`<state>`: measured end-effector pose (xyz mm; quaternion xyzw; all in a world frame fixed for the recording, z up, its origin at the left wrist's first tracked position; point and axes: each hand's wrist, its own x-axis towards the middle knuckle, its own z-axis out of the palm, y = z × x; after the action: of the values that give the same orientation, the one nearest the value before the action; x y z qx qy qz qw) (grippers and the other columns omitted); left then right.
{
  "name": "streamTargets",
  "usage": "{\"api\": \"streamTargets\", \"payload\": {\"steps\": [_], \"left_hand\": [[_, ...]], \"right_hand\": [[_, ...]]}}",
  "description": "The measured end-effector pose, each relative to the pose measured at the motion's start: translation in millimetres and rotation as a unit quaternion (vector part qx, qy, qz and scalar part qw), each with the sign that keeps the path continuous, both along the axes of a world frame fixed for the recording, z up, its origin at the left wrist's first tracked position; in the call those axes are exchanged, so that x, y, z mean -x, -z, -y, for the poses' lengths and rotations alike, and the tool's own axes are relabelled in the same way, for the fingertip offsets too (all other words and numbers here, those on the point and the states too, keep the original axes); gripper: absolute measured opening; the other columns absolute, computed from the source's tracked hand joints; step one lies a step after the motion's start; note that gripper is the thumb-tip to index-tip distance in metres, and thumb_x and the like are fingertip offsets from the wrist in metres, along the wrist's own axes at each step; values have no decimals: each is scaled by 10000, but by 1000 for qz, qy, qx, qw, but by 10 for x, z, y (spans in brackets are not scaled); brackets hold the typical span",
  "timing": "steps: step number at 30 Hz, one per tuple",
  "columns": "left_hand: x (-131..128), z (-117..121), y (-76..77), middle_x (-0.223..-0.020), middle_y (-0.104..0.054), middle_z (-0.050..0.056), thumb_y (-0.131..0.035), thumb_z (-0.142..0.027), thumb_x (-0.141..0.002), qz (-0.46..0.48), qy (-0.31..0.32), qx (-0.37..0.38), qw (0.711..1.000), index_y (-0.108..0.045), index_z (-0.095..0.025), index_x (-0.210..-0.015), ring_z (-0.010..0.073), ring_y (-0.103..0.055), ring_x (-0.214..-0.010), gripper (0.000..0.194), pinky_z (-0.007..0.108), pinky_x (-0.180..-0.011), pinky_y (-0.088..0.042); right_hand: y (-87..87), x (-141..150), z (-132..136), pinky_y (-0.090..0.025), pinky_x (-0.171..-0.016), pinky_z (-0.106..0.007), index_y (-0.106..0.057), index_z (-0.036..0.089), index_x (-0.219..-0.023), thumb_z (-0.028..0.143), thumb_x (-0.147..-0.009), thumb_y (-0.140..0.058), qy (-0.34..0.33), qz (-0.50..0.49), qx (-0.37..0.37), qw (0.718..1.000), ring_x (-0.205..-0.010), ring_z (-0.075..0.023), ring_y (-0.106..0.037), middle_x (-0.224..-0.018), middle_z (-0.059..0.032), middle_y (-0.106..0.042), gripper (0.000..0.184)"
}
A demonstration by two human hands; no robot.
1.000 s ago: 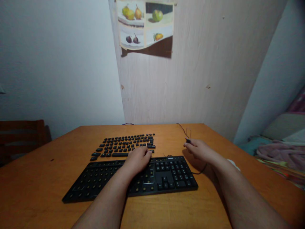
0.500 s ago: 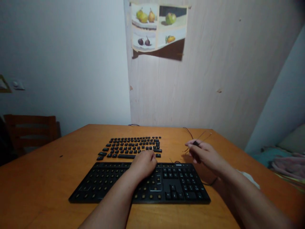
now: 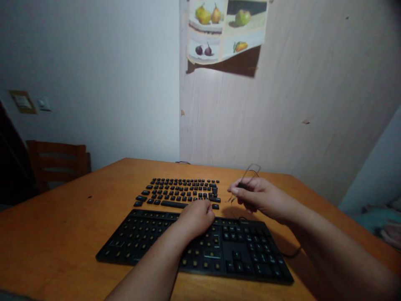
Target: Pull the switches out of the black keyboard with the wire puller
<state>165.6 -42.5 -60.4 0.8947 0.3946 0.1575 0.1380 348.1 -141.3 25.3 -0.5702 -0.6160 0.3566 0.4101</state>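
The right hand (image 3: pixel 261 196) has shifted left since the earlier frames, closer to the loose keys (image 3: pixel 177 193), and the view has swung so that more of the chair (image 3: pixel 58 161) shows at the left. The tool (image 3: pixel 242 185) is clamped between that hand's thumb and fingers by its dark middle; a wire loop sticks up above the grip, and thin wire ends point down below it, apart from the keys and the table (image 3: pixel 62 238). The left hand (image 3: pixel 197 218) has stayed over the far edge of the keyboard (image 3: pixel 200 246), fingers curled in; whether they grip anything, I cannot tell.

The keyboard lies flat on the table, slightly askew. Its left and middle part shows bare key posts, while the arrow block and number pad at the right have their caps on. The loose keys lie in rows just beyond it, the space bar (image 3: pixel 174 204) in the nearest row, partly behind the left hand. A cable (image 3: pixel 291 254) curves beside the keyboard's right side. A poster (image 3: pixel 206 35) of painted fruit hangs on the wall (image 3: pixel 134 104)
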Motion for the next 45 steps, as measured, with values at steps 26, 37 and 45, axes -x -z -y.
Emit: {"api": "streamTargets", "payload": {"steps": [26, 37, 45], "left_hand": [[9, 11, -21, -769, -671, 41, -433, -295, -842, -2, 6, 12, 1000, -607, -199, -743, 183, -588, -695, 222, 262, -563, -323], [5, 26, -34, -773, -673, 45, -436, -315, -844, -2, 5, 8, 1000, -615, -200, -739, 181, -584, -688, 236, 269, -556, -317], [1, 54, -56, -799, -675, 56, -425, -314, -854, -4, 3, 15, 1000, -638, -193, -776, 175, -578, -672, 257, 264, -539, -317]], "right_hand": [[334, 94, 47, -348, -409, -181, -606, 184, -936, 443, -951, -440, -137, 159, 74, 975, -446, -84, -457, -586, 48, -456, 308], [365, 131, 71, -366, -450, -176, -578, 191, -829, 357, -952, -448, -143, 223, 36, 964, -477, -81, -496, -604, 35, -527, 244], [388, 104, 49, -360, -423, -199, -583, 191, -868, 462, -941, -456, -121, 160, 92, 975, -437, -101, -512, -553, 35, -532, 309]]}}
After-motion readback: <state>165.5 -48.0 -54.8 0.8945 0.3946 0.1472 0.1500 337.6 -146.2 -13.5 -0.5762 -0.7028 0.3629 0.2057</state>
